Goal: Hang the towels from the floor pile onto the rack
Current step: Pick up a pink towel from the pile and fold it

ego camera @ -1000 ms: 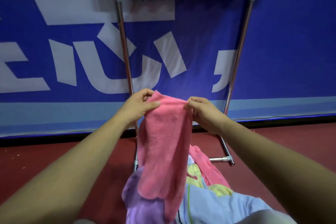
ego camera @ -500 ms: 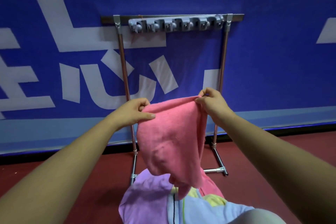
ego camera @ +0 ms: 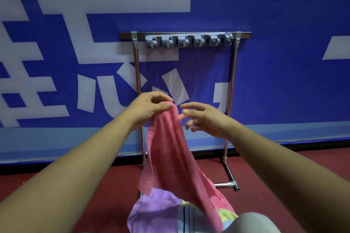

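Left hand (ego camera: 151,108): raised at mid-frame on an outstretched forearm; thumb and fingertips pinched tight on the top corner of the towel (ego camera: 166,149).
Right hand (ego camera: 206,119): level with the left and just beside it; fingers (ego camera: 191,106) spread and loosely bent, holding nothing. Tips close to the towel's upper edge; contact not clear.
Towel: pink, soft, slightly fuzzy weave. Hangs from the left pinch in a long narrow drape, widening lower down, tail trailing onto the pile (ego camera: 155,212). In front of the rack's lower half, well below the hooks (ego camera: 189,40).
Pile: on the floor (ego camera: 106,213) at bottom centre; crumpled lilac cloth, a pale blue striped piece and a yellow patch, partly under the pink tail.
Rack (ego camera: 231,91): two slim shiny metal uprights, flat top bar, tube feet on the floor; set close against the banner (ego camera: 284,81).
Hooks: grey plastic strip of rounded pegs under the top bar, well above both hands.
Room: wide gap between the uprights; hands and towel in front of its left and middle part.
Banner: blue with big white characters, pale band along the bottom.
Floor: dark red, matte.
Knee (ego camera: 253,222): grey fabric, at the pile's right edge.
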The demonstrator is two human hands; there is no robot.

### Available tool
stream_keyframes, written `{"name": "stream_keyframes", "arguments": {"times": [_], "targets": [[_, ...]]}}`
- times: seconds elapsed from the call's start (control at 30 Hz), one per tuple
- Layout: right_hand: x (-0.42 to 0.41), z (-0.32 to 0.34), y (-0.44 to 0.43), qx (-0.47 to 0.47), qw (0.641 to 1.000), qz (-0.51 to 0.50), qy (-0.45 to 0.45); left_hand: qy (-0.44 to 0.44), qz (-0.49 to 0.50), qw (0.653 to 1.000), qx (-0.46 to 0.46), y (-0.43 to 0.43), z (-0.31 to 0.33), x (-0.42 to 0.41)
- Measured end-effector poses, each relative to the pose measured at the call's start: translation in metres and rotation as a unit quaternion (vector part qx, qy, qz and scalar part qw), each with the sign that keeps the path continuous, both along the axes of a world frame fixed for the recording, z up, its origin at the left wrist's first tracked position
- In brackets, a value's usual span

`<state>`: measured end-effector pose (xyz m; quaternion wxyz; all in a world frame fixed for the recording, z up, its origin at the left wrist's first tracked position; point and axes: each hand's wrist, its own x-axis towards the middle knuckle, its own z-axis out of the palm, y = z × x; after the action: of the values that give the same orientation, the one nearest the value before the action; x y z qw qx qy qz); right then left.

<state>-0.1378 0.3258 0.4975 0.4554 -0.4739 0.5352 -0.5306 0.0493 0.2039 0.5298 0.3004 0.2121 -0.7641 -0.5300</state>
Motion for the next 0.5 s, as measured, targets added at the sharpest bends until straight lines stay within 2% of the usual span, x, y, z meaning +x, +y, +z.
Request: {"name": "stream_keyframes", "arguments": {"times": [0.1, 0.2, 0.23, 0.33, 0.37, 0.4, 0.5], "targets": [[0.021, 0.016, 0.000, -0.005, 0.994, 0.037, 0.104, 0.014, -0.004, 1.000, 0.010, 0.008, 0.003, 0.003], [0.026, 0.024, -0.002, -0.044, 0.990, -0.018, 0.130, 0.022, -0.021, 0.997, 0.073, 0.008, 0.004, 0.013], [0.026, 0.028, -0.001, -0.063, 0.990, -0.046, 0.117, -0.008, -0.035, 0.997, 0.070, 0.007, 0.003, 0.017], [0.019, 0.035, -0.003, -0.092, 0.990, -0.103, 0.002, -0.163, -0.058, 0.983, -0.057, 0.005, -0.010, 0.026], [0.016, 0.036, -0.003, -0.089, 0.989, -0.117, -0.031, -0.170, -0.054, 0.982, -0.067, 0.006, -0.014, 0.026], [0.012, 0.036, -0.003, -0.081, 0.988, -0.124, -0.037, -0.148, -0.046, 0.986, -0.055, 0.006, -0.018, 0.025], [0.006, 0.034, 0.001, -0.051, 0.992, -0.115, -0.009, -0.034, -0.052, 0.997, 0.055, 0.007, -0.018, 0.019]]}}
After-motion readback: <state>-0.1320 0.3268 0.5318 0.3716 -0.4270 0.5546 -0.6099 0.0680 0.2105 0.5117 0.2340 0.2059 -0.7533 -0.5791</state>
